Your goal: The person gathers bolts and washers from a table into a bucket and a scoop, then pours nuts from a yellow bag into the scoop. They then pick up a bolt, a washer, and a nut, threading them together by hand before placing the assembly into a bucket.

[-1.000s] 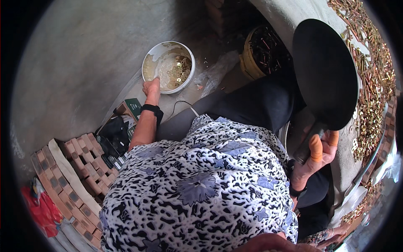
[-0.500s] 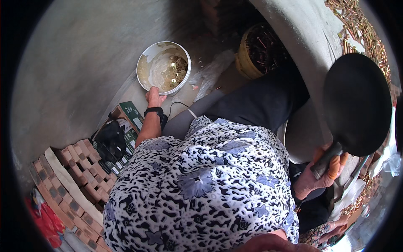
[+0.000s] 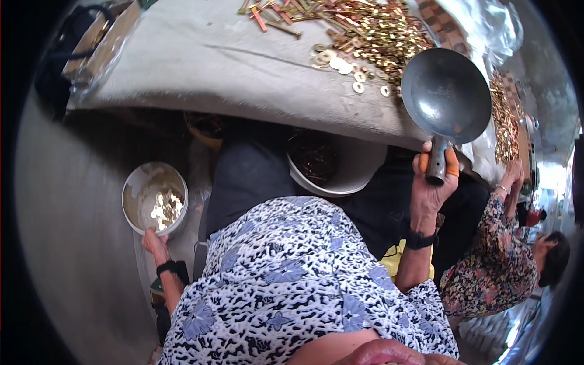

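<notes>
My right hand (image 3: pixel 433 176), with orange covers on some fingers, is wrapped round the short hollow handle of a dark, round metal pan (image 3: pixel 447 94). The pan's inside faces me, and I see nothing lying in it. It is held over the edge of the grey-covered table (image 3: pixel 182 67), beside loose gold-coloured washers (image 3: pixel 359 77) and a heap of bolts and small metal parts (image 3: pixel 389 36). Low on the left, my left hand (image 3: pixel 156 244) grips the near rim of a white bucket (image 3: pixel 126 210). Shiny washers (image 3: pixel 166 208) lie inside the bucket.
Between my legs stands a pale bucket (image 3: pixel 359 176) with dark bolts. A yellow bucket (image 3: pixel 213 142) is partly hidden under the table. An open cardboard box (image 3: pixel 100 45) sits at the table's far left. A co-worker (image 3: pixel 493 261) sits to my right, hands at another heap (image 3: pixel 505 121).
My view has swung toward the table. The pan has turned from showing its black underside to showing its inside, and is now by the table edge. My left hand stays on the bucket's rim.
</notes>
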The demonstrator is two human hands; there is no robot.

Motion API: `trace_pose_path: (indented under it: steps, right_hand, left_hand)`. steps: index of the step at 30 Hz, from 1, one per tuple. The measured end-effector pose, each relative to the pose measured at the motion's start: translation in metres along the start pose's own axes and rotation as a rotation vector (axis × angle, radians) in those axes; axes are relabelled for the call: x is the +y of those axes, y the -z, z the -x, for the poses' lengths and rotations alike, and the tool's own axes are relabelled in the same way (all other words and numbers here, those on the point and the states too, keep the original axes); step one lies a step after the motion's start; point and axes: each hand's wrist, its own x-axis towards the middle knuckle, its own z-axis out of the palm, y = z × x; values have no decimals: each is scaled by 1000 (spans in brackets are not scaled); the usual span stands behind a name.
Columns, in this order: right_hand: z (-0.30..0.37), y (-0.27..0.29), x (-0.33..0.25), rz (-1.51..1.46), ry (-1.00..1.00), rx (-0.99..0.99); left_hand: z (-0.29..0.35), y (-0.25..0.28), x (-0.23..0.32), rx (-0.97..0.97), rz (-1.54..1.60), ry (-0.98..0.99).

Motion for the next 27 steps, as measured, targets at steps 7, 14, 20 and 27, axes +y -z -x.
trace_pose_path:
  steps: [7,14,20,27]
  right_hand:
    - [-57,58,-23,315,-123,149]
    - [-70,79,-29,582,12,438]
    - [-16,86,-26,403,94,271]
    - [38,5,8,937,636,354]
  left_hand:
    - [43,-15,37,-73,53,10]
    - [65,-26,65,-132,9,-23]
    - [75,-40,96,-176,13,-32]
    - [95,-33,106,-155,13,-58]
